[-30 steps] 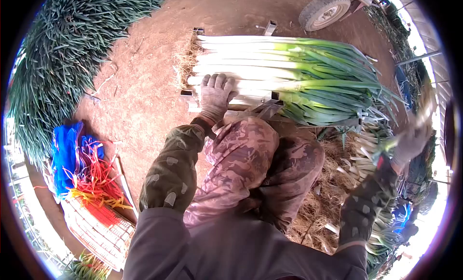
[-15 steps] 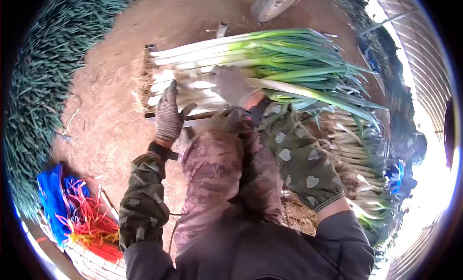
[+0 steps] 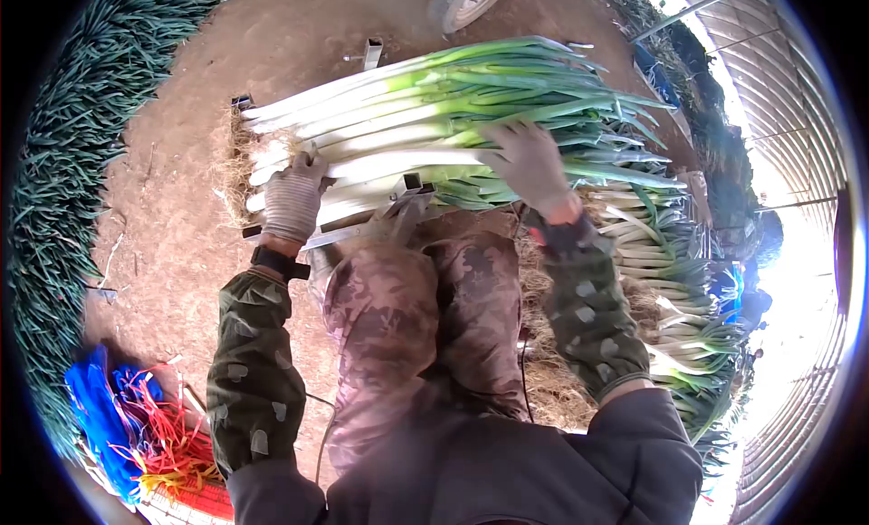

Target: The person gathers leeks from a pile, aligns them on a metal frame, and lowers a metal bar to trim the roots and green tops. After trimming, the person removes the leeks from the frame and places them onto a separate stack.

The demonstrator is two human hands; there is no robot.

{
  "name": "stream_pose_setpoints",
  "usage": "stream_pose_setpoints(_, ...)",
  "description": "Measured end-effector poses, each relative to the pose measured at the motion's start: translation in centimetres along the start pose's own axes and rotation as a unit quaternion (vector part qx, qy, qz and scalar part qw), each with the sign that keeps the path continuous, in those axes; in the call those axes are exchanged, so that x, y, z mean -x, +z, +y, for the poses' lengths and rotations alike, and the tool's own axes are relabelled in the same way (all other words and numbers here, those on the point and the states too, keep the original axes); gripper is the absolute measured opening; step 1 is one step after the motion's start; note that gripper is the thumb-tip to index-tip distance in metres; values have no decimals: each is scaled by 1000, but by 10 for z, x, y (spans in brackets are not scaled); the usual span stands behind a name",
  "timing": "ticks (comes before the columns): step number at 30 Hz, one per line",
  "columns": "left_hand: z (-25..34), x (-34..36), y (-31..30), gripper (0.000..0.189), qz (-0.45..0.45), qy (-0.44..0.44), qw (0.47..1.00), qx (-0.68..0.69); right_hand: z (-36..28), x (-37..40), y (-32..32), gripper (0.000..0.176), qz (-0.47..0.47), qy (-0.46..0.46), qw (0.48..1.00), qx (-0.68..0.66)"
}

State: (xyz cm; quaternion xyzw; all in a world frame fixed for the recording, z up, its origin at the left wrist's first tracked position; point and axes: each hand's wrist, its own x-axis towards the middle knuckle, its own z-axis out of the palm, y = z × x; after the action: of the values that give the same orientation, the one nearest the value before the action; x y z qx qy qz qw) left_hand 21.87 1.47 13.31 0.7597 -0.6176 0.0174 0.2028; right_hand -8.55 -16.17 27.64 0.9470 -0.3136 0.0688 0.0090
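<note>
Long leeks [image 3: 389, 127] lie side by side on a low metal frame [image 3: 337, 235], their roots to the left and green leaves to the right. My gloved left hand [image 3: 295, 195] is at the root end, its fingers curled round the white end of a leek near the front. Over the leek stems, further right, my gloved right hand [image 3: 529, 163] has its fingers spread, next to a thick white stalk [image 3: 407, 163]. Its palm is hidden.
More leeks [image 3: 688, 299] are heaped at the right, with dry roots [image 3: 552, 380] beside them. Dark green leaves [image 3: 90, 100] line the far left. Blue cloth [image 3: 95, 416] and red ties [image 3: 172, 434] lie at the lower left. A wheel [image 3: 471, 2] stands at the top.
My left hand has closed at the root ends. My right hand has moved right along the stems and spread its fingers. The white stalk now lies further left. The whole view has shifted a little.
</note>
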Motion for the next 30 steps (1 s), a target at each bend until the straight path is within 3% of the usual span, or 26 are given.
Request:
stream_pose_setpoints(1, 1, -1, -2, 24, -8, 0, 1000, 1, 22, 19, -3, 37, -37, 21, 998, 47)
stream_pose_setpoints(3, 2, -2, -6, 24, -27, 1, 1000, 1, 58, 52, 5, 41, 17, 10, 997, 80)
stream_pose_setpoints(7, 0, 2, -8, 25, -15, 6, 999, 32, 91, 71, 18, 40, -3, 45, 990, 133)
stream_pose_setpoints(10, -10, 7, -16, 25, -43, -12, 998, 45, 87, 60, 5, 39, 47, 7, 988, 148)
stream_pose_setpoints(13, -24, 22, -19, 26, -4, -57, 998, 20, 41, 27, -43, 37, 128, -68, 968, 206)
stream_pose_setpoints(16, -47, 35, -20, 22, 14, -38, 999, 17, 8, -18, -62, 37, 172, -143, 949, 222)
stream_pose_setpoints(22, -88, 36, -16, 15, -16, -70, 986, 148, 54, -49, 33, 38, 26, -110, 979, 168)
stream_pose_setpoints(25, -73, 34, -41, 16, -32, -54, 993, 105, 48, -25, 39, 41, 62, -99, 988, 96)
stream_pose_setpoints(28, -77, 31, -50, 15, -65, -40, 993, 94, 42, 4, 41, 41, 20, -59, 993, 99)
stream_pose_setpoints(30, -85, 27, -54, 16, -114, -76, 981, 135, 37, 12, 46, 38, 25, -37, 997, 71)
